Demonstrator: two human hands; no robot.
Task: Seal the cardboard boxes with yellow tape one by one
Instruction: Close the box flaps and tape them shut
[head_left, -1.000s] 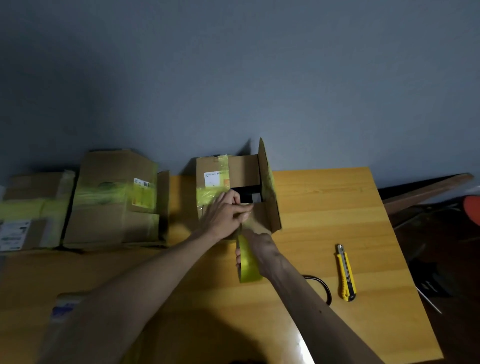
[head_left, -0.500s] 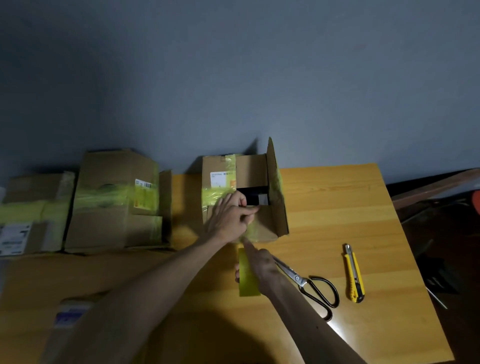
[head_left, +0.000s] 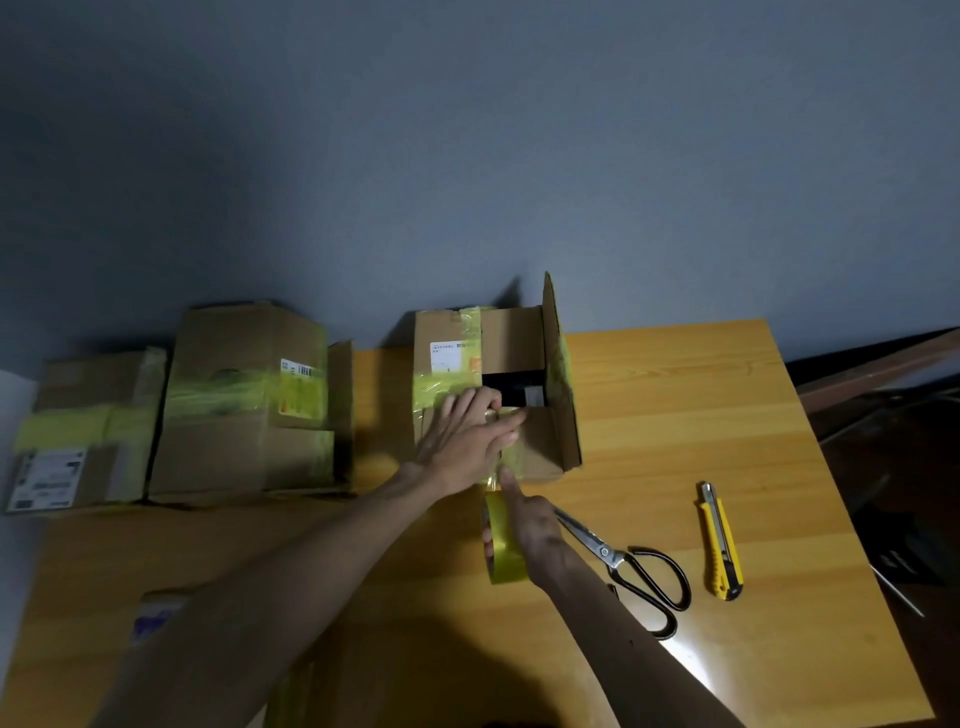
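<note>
Yellow tape roll partly behind right hand

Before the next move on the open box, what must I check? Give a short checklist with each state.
1. Left hand presses the tape strip onto the box: ok.
2. Right hand holds the tape roll: ok.
3. Right flap folded down: not ok, it stands up.
4. Scissors near the right hand: ok.
5. Tape strip stuck flat under the left hand: cannot tell.
</note>
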